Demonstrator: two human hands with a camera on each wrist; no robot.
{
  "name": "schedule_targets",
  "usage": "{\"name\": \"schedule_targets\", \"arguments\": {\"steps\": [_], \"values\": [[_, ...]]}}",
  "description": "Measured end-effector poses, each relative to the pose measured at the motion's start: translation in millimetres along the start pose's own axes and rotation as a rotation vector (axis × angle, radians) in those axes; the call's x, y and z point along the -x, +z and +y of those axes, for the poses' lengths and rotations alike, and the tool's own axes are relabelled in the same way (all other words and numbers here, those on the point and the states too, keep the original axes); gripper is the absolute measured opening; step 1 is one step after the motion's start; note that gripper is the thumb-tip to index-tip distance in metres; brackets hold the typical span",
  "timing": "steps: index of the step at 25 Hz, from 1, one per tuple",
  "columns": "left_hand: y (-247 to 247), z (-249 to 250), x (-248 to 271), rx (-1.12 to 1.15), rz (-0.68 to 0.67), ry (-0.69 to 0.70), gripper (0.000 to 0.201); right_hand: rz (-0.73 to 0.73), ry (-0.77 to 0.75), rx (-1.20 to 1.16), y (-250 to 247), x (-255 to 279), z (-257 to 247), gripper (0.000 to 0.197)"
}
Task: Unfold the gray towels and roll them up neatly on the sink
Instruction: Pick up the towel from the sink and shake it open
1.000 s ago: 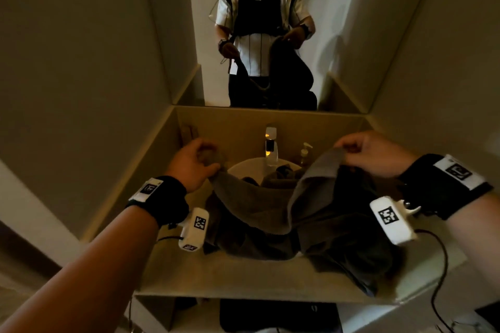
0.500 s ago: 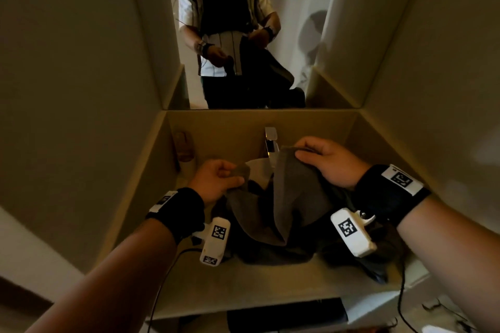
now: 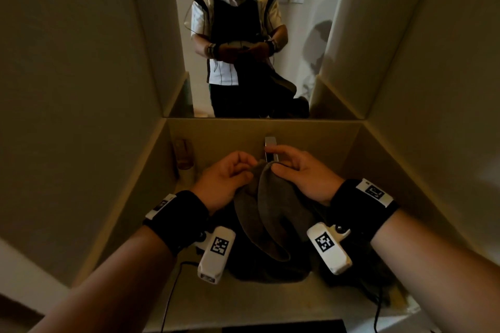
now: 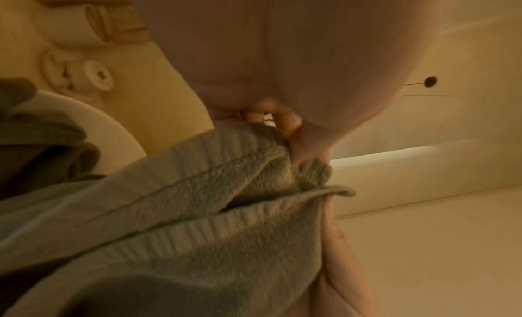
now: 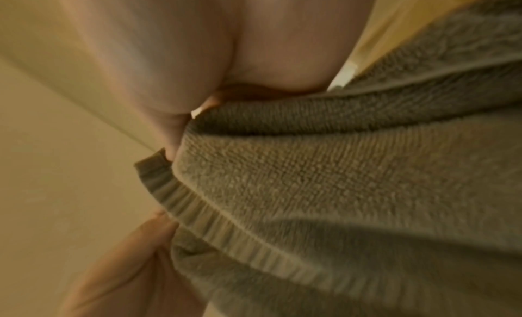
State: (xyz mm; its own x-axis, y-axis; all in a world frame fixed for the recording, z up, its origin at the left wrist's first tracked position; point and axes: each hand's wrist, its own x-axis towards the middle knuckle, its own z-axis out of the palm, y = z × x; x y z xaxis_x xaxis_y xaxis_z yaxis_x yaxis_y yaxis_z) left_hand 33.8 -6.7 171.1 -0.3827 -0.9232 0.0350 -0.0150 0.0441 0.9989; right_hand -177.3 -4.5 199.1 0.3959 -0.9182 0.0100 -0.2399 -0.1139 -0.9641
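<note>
A gray towel (image 3: 270, 213) hangs folded in half from both hands above the sink, its lower loop sagging onto a darker heap of towels (image 3: 270, 270). My left hand (image 3: 230, 173) pinches one top corner and my right hand (image 3: 292, 167) pinches the other, the two held almost together. In the left wrist view the thumb and fingers clamp the ribbed hem of the towel (image 4: 197, 199). The right wrist view shows the towel (image 5: 339, 188) pinched at its edge. The white sink basin (image 4: 93, 125) shows beside the heap.
A chrome faucet (image 3: 270, 149) stands just behind my hands. An amber bottle (image 3: 185, 154) sits at the back left of the beige counter (image 3: 257, 303). Walls close in on both sides, and a mirror (image 3: 243, 35) faces me. A cable (image 3: 167, 303) trails over the counter's front.
My hands have come together from wide apart, bringing the towel's two top corners side by side. The towel went from spread out to doubled and hanging.
</note>
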Motion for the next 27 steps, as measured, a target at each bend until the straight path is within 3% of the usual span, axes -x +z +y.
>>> {"name": "schedule_targets", "arguments": {"steps": [4,7,9,12,14,17,20,21,24,27], "values": [[16.4,7.4,-4.4,0.004,0.053,0.029,0.022,0.021,0.043,-0.085,-5.3,-0.5,6.2,0.025],[32.5,5.7,-6.4,-0.026,0.121,0.032,0.029,0.109,0.058,0.011,-7.5,-6.2,12.0,0.026],[40.6,5.7,-10.5,-0.088,0.195,0.034,0.023,0.095,0.057,0.087,-14.0,-7.5,15.8,0.025],[40.0,16.7,-14.3,-0.092,0.225,0.014,0.016,-0.006,-0.044,0.253,-28.1,-6.7,12.7,0.022],[38.7,32.0,-13.1,-0.113,0.250,0.055,0.017,0.002,-0.155,0.380,-38.4,-10.4,6.4,0.025],[32.6,40.1,-14.1,-0.116,0.304,0.076,0.023,0.004,-0.197,0.330,-46.9,-16.2,-19.7,0.023],[34.4,30.5,-11.8,-0.234,0.059,-0.077,0.055,0.104,-0.285,0.339,-62.9,-26.5,-61.5,0.023],[40.6,24.5,-11.6,-0.299,-0.023,-0.110,0.054,0.146,-0.327,0.359,-69.5,-30.3,-76.6,0.025],[61.2,23.2,-17.7,-0.302,-0.044,-0.155,0.020,0.217,-0.380,0.384,-86.8,-42.4,-112.7,0.022],[58.6,40.0,-31.5,-0.472,-0.078,-0.256,0.005,0.313,-0.390,0.397,-106.6,-49.2,-141.5,0.025]]}}
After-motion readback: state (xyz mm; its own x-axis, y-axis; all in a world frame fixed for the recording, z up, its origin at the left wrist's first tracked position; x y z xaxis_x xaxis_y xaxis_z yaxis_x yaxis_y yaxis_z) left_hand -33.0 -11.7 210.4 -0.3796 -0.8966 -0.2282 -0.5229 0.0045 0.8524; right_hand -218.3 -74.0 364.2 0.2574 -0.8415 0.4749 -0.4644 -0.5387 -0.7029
